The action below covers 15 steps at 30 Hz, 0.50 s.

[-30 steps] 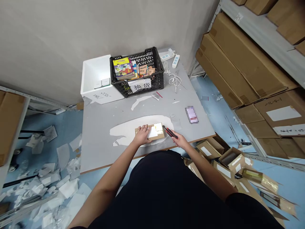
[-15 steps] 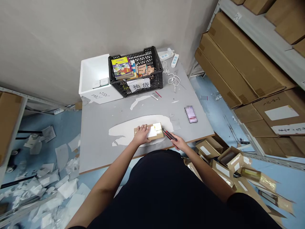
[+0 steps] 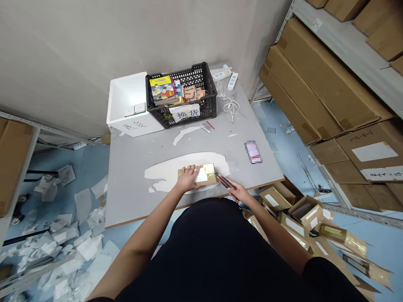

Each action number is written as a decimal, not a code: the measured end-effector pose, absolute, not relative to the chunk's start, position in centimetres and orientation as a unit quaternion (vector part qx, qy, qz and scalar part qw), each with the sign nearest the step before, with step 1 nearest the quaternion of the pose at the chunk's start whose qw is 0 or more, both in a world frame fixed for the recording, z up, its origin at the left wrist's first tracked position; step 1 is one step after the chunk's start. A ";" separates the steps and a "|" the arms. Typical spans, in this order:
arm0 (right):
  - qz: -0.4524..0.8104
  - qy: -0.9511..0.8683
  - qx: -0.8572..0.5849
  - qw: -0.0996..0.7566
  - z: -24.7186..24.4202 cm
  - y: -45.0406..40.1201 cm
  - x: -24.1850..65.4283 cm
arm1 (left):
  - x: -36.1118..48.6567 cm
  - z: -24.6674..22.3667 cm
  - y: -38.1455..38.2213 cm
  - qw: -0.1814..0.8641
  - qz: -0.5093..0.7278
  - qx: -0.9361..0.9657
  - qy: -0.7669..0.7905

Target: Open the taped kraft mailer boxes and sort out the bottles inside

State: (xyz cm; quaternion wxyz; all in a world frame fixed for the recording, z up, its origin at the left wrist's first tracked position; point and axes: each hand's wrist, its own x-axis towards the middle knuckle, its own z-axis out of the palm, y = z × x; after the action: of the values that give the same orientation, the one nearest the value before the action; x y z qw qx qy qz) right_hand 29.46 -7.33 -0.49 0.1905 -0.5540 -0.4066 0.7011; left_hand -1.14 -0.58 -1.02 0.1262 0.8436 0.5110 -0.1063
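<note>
A small brown cardboard box (image 3: 210, 178) with a white label lies on a white sheet of paper (image 3: 163, 163) on the grey table. My left hand (image 3: 188, 178) holds the box down by its left part, fingers over the top and thumb towards the near side. In my right hand (image 3: 239, 193) is a black and red utility knife (image 3: 226, 181), gripped by its handle. The knife points at the box's right end; whether its tip touches the cardboard is too small to tell.
A black crate (image 3: 185, 115) of books and a white foam box (image 3: 126, 126) stand at the back of the table (image 3: 132, 167). A phone (image 3: 253, 152) and a white cable (image 3: 231, 107) lie to the right. Opened cartons (image 3: 294, 224) crowd the floor at right, scrap paper (image 3: 90, 247) at left.
The knife in my right hand has shifted very slightly at the box's right end. My left hand keeps its hold on the box. The whole view has moved a little.
</note>
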 end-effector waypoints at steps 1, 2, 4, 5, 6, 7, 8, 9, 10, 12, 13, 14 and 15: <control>0.699 -0.406 -0.559 0.185 -0.5 -7.6 29.4 | -1.2 -1.1 -0.6 0.126 -0.104 0.844 0.512; 0.698 -0.406 -0.562 0.178 -0.4 -7.9 29.4 | -1.2 -1.2 -0.6 0.126 -0.102 0.843 0.512; 0.699 -0.409 -0.564 0.162 -0.5 -8.6 29.3 | -1.2 -1.3 -0.7 0.125 -0.098 0.842 0.515; 0.700 -0.411 -0.563 0.157 -0.6 -8.9 29.2 | -1.1 -1.3 -0.7 0.125 -0.096 0.843 0.515; 0.701 -0.412 -0.561 0.154 -0.7 -9.1 29.1 | -1.1 -1.3 -0.7 0.126 -0.094 0.843 0.514; 0.702 -0.413 -0.560 0.155 -0.8 -9.3 29.0 | -1.1 -1.3 -0.8 0.126 -0.091 0.844 0.513; 0.701 -0.412 -0.561 0.157 -0.9 -9.4 29.0 | -1.1 -1.3 -0.8 0.127 -0.089 0.845 0.512; 0.700 -0.412 -0.562 0.158 -0.9 -9.6 29.0 | -1.1 -1.3 -0.8 0.128 -0.086 0.845 0.512; 0.698 -0.411 -0.564 0.160 -0.9 -9.7 29.2 | -1.1 -1.3 -0.8 0.129 -0.083 0.844 0.515; 0.694 -0.408 -0.566 0.177 -0.9 -9.9 29.6 | -1.1 -1.4 -0.8 0.131 -0.076 0.836 0.527; 0.689 -0.404 -0.569 0.196 -0.9 -10.1 30.0 | -1.1 -1.4 -0.8 0.130 -0.073 0.832 0.535; 0.680 -0.397 -0.574 0.222 -0.9 -10.2 30.3 | -1.1 -1.5 -0.8 0.129 -0.069 0.828 0.542; 0.666 -0.389 -0.585 0.251 -1.1 -10.3 30.7 | -1.1 -1.6 -0.8 0.128 -0.067 0.825 0.546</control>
State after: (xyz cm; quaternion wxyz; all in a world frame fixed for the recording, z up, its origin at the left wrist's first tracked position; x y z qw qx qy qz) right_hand 30.72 -10.26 -1.07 0.2508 -0.5846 -0.3888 0.6665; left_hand -1.15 -0.75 -1.56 0.1277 0.8252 0.5461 -0.0666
